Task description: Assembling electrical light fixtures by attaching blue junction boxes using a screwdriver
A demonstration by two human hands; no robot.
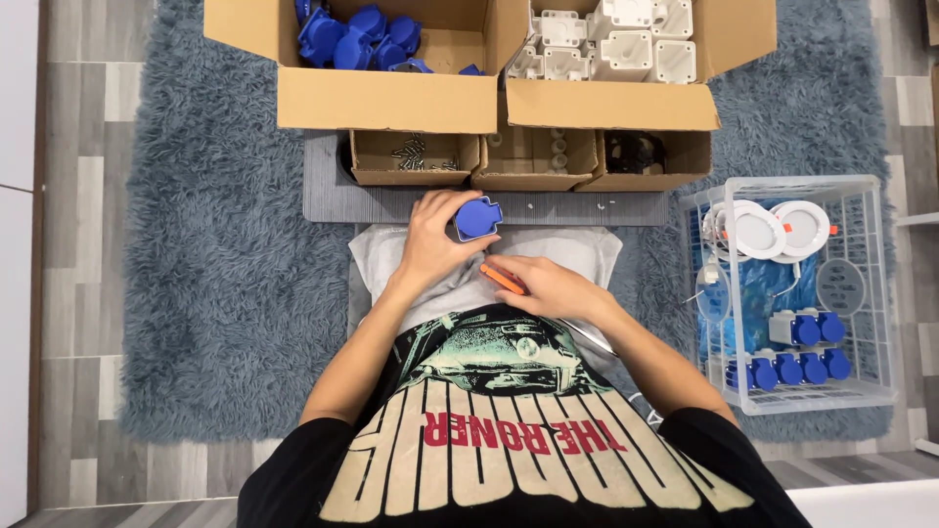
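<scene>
My left hand [435,235] grips a blue round socket part [477,217] just in front of the grey board [342,200]. My right hand [548,286] rests lower, over my lap, holding an orange-handled tool [501,278] whose tip is hidden under the fingers. The two hands are close together but hold separate things. A light grey cloth [577,244] lies under both hands.
Two large cardboard boxes stand at the back: blue parts [357,39] on the left, white housings [606,44] on the right. Three small boxes hold screws [416,152] and other small parts. A clear crate [880,293] at right holds round white lamps and blue-and-white sockets. A blue-grey shag rug [225,274] surrounds everything.
</scene>
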